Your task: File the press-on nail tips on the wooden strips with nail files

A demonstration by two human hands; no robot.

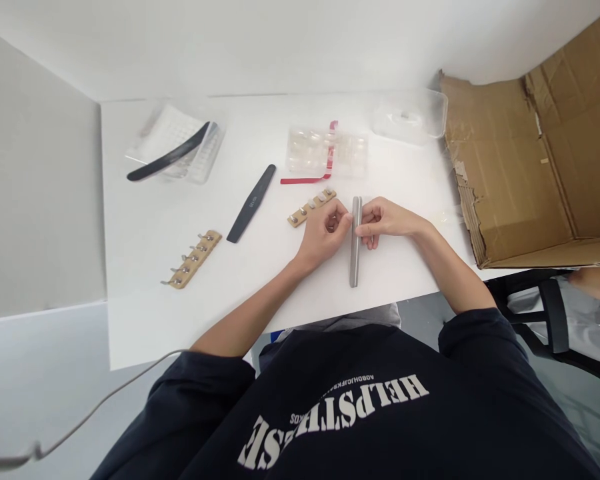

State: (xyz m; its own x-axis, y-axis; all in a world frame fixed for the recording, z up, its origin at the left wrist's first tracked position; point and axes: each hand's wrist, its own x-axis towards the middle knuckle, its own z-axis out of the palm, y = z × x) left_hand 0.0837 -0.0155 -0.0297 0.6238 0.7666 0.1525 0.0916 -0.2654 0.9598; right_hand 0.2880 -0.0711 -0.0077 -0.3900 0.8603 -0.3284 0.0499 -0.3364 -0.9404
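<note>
My right hand [386,219] grips a grey nail file [355,257], held lengthwise with its edge toward me. My left hand [326,232] is closed in a pinch, its fingertips touching or nearly touching the file's left side; anything between them is too small to make out. Just behind the left hand lies a cork strip [300,215] with several metal clips and pale nail tips, partly hidden by that hand. A second cork strip [193,262] with several metal clips sits further left. Between them a black nail file [253,203] lies flat on the table.
A clear plastic tray [300,150] with a red ribbon [300,181] lies behind my hands. Back left, a curved black file [170,153] rests on clear packs. A clear box [405,119] and an open cardboard box [510,167] stand right. A person's arm [597,283] shows far right.
</note>
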